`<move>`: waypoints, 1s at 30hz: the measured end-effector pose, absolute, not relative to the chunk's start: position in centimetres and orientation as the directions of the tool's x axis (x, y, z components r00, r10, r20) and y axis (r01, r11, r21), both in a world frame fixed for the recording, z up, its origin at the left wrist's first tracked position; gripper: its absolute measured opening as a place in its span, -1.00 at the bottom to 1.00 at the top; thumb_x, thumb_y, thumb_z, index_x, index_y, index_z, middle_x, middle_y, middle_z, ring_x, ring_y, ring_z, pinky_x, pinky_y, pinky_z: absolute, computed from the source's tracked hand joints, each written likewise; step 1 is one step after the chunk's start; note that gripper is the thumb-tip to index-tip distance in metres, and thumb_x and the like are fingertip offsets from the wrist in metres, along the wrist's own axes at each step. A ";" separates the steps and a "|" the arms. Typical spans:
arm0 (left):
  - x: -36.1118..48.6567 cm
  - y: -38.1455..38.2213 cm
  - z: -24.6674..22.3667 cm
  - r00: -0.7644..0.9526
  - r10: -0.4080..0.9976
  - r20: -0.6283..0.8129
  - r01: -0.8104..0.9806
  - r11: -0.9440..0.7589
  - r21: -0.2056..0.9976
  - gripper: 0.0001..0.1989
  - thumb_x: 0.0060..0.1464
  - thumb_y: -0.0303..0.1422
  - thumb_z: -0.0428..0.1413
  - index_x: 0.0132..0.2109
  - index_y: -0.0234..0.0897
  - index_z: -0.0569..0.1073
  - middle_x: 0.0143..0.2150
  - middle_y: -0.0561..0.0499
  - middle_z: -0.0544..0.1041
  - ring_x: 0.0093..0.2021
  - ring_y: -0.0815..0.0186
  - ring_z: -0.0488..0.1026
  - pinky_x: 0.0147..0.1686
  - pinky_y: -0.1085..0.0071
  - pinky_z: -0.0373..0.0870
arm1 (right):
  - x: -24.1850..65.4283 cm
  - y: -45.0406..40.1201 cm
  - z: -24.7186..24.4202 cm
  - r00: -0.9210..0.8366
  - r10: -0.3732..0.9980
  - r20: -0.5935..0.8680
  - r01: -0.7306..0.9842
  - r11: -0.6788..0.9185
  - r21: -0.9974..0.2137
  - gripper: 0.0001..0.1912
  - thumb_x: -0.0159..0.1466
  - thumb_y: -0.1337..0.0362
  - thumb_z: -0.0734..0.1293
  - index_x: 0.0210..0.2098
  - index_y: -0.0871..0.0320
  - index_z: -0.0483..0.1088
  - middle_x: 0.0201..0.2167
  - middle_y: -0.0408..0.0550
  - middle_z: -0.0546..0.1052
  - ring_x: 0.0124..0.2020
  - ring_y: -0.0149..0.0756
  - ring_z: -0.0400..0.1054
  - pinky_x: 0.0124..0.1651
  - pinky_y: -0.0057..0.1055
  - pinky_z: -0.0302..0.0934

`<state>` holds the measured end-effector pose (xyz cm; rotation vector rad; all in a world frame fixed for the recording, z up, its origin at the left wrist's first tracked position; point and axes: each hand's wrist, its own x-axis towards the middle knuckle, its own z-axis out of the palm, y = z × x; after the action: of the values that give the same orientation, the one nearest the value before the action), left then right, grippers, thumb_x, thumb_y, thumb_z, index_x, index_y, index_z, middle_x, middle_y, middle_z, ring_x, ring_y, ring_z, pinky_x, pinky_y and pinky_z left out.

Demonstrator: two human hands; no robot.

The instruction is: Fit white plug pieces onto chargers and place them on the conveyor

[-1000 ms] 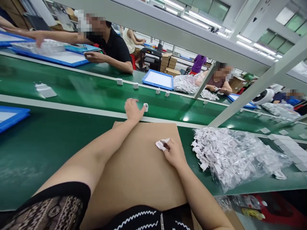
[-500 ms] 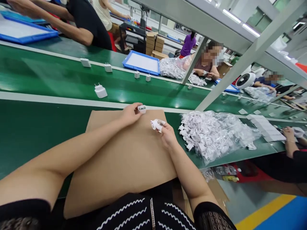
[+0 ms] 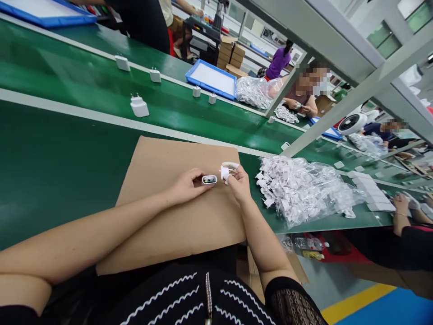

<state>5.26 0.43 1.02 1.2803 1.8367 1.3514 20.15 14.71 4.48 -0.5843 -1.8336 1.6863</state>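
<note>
Housing (image 3: 209, 180), one, in left hand (image 3: 186, 186)

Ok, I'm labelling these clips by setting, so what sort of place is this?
Likely a factory assembly line: long green belt, white plugs on it, people working alongside.

Cardboard (image 3: 179, 221): here it lies, front and centre, on the near bench (image 3: 50, 158).
Over it: casing (image 3: 209, 180) in the left hand (image 3: 187, 184), plug piece (image 3: 225, 173) in the right hand (image 3: 241, 184), apart.
Right side: bag of parts (image 3: 301, 189), blocks (image 3: 371, 192) beyond.
Belt (image 3: 94, 95): running behind, lone adapter (image 3: 139, 107) up left.
Belt's far edge: four adapters (image 3: 154, 75) lined up.
Across: tray (image 3: 211, 80), second bag (image 3: 253, 92) right beside it.
</note>
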 end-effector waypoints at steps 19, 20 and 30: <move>4.4 0.5 0.9 -0.384 0.907 0.170 0.345 -0.030 0.938 -0.63 0.03 -0.01 0.28 -0.21 -0.21 0.60 -0.20 -0.07 0.59 -0.13 0.06 0.54 -0.10 0.18 0.46 | 19.9 13.3 5.9 -0.919 0.268 0.288 0.120 0.889 -0.443 -0.64 0.35 0.42 0.32 0.08 0.02 0.56 -0.10 0.04 0.55 -0.01 -0.09 0.39 0.12 -0.14 0.31; 4.3 0.5 1.0 -0.387 0.908 0.162 0.340 -0.023 0.940 -0.64 0.02 -0.01 0.29 -0.22 -0.21 0.60 -0.21 -0.07 0.59 -0.12 0.06 0.54 -0.11 0.18 0.46 | 19.8 13.3 5.9 -0.926 0.253 0.281 0.115 0.896 -0.428 -0.60 0.35 0.44 0.31 0.11 0.03 0.55 -0.10 0.05 0.54 0.00 -0.08 0.38 0.11 -0.15 0.31; 4.3 0.6 0.8 -0.384 0.911 0.150 0.337 -0.013 0.942 -0.65 0.03 -0.01 0.27 -0.27 -0.22 0.59 -0.22 -0.07 0.57 -0.13 0.06 0.54 -0.14 0.19 0.46 | 19.8 13.7 5.7 -0.926 0.220 0.307 0.083 0.911 -0.404 -0.65 0.33 0.49 0.24 0.00 0.09 0.53 -0.15 0.05 0.46 -0.04 -0.09 0.36 0.05 -0.19 0.30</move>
<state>4.28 0.63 0.80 1.2969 1.7387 1.4074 19.76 13.67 5.73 -0.2228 -2.7241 0.5537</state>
